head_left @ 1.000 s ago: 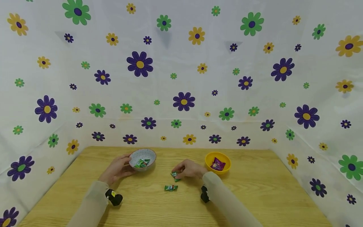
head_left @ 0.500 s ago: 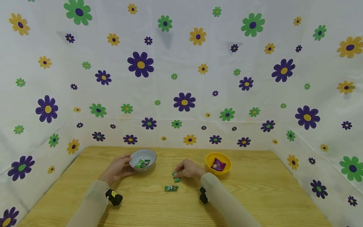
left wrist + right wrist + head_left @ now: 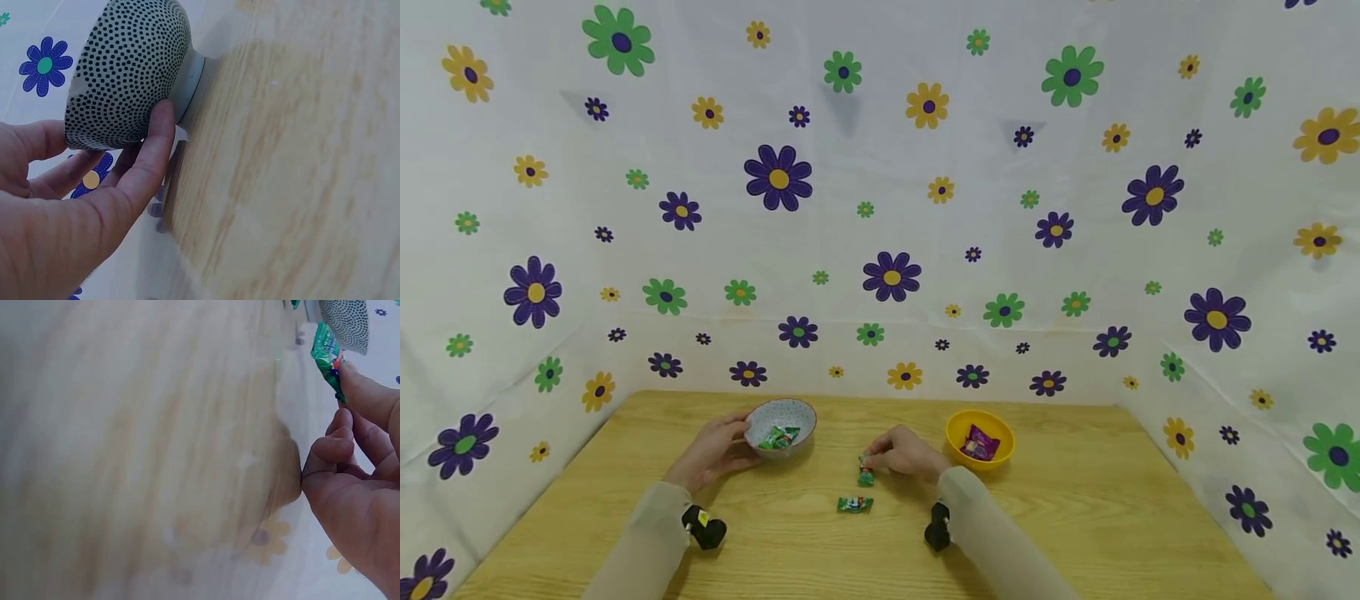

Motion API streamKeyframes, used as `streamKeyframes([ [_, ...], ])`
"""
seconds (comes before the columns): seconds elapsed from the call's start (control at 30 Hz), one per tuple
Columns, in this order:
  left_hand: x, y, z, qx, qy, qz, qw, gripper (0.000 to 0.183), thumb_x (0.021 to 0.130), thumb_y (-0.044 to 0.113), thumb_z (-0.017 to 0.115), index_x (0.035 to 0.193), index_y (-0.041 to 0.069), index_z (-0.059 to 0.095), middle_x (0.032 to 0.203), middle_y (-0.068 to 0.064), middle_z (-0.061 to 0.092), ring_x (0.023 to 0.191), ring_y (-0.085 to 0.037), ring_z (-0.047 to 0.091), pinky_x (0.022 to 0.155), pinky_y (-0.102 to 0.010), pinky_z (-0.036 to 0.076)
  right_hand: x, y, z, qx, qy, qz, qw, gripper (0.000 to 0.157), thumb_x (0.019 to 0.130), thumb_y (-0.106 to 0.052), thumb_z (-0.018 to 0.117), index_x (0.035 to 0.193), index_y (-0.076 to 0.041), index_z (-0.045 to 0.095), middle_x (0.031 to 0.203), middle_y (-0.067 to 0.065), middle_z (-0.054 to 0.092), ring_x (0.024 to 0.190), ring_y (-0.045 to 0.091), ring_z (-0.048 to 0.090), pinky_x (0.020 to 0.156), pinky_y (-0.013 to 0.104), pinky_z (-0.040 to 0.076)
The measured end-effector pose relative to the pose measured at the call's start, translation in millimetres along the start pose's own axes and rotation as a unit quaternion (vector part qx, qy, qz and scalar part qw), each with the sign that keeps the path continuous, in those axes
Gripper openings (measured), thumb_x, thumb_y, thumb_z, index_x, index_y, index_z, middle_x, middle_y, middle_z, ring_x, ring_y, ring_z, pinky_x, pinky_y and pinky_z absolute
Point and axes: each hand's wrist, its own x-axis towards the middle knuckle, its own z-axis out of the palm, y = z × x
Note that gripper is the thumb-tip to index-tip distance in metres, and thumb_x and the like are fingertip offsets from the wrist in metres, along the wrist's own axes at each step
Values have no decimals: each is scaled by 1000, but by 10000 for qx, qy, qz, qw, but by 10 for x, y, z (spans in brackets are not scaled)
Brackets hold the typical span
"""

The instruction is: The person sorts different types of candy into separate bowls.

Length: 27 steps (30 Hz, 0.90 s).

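My left hand point(image 3: 715, 454) holds the side of a speckled bowl point(image 3: 775, 413) at the back left. In the left wrist view, the thumb touches the rim and fingers lie against the dotted outside point(image 3: 134, 69). Green-wrapped candies point(image 3: 780, 437) lie in this bowl. My right hand point(image 3: 910, 454) pinches another green-wrapped candy point(image 3: 866, 477) between thumb and fingers. The right wrist view shows that green candy point(image 3: 326, 351) at the fingertips, its lower end by the thumb. A further green-wrapped candy point(image 3: 854, 505) lies on the table just nearer to me.
A yellow bowl point(image 3: 955, 432) with purple-wrapped candy point(image 3: 981, 443) stands right of my right hand, close to the wrist. The wooden table point(image 3: 805, 558) ends at a flower-printed curtain point(image 3: 850, 242) at the back and sides. Both wrists carry small black devices point(image 3: 705, 528).
The candy in my right hand has turned from slanted to nearly upright in the head view. My left hand stays on the speckled bowl. The whole view has shifted slightly downward.
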Motion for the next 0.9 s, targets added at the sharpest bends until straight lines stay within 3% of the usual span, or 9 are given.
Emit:
streamKeyframes([
  [0.17,-28,5,28,35,10,20,10000,54,107,21,33,154,-2,19,138,-26,42,100,-21,61,95,-45,54,-1,-5,23,241,146,49,9996,14,93,-19,68,97,-8,75,95,2,68,81,15,50,72,25,41],
  [0.43,-29,9,63,67,29,26,10000,53,108,20,31,154,-3,18,139,-27,42,101,-22,62,95,-46,53,55,-100,91,466,255,41,9986,21,93,-24,67,104,-8,75,93,3,70,78,15,51,67,25,42],
  [0.57,-9,4,62,5,12,78,10000,53,107,20,32,154,-3,18,140,-27,41,103,-23,62,96,-47,53,117,-178,157,517,315,24,9982,23,92,-26,69,107,-9,76,102,1,70,85,14,53,74,26,45],
  [0.9,-36,4,41,-95,95,69,9999,53,107,18,34,153,-4,18,138,-27,41,99,-21,63,94,-47,54,261,-429,320,1180,410,-95,9921,27,92,-24,69,111,-6,73,117,7,67,97,17,60,87,43,54],
])
